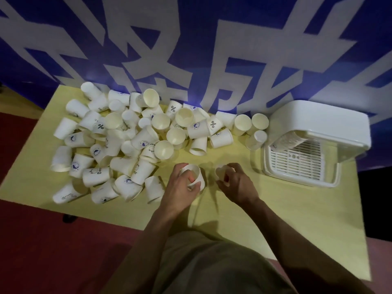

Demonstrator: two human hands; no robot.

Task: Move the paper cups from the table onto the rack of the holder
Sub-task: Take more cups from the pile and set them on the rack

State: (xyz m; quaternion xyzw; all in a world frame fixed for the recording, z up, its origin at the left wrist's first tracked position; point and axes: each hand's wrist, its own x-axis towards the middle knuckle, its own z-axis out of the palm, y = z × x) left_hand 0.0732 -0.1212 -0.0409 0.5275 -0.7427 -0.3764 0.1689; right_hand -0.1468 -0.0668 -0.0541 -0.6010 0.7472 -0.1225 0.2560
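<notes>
Several white paper cups [135,136] lie in a loose heap over the left and back of the yellow table [275,209]. My left hand [180,189] grips one paper cup [196,174] near the table's middle, fingers curled round its rim. A little to the right, my right hand [237,183] holds another cup [221,171], mostly hidden by the fingers. The white holder [318,126] stands at the right, with its slotted rack [297,160] pulled out in front and a row of cups [290,137] lying on it under the lid.
A blue wall with large white characters [191,49] rises right behind the table. Dark red floor [42,240] shows at the left and front. Three cups [254,128] sit close to the holder's left side. My torso fills the bottom of the view.
</notes>
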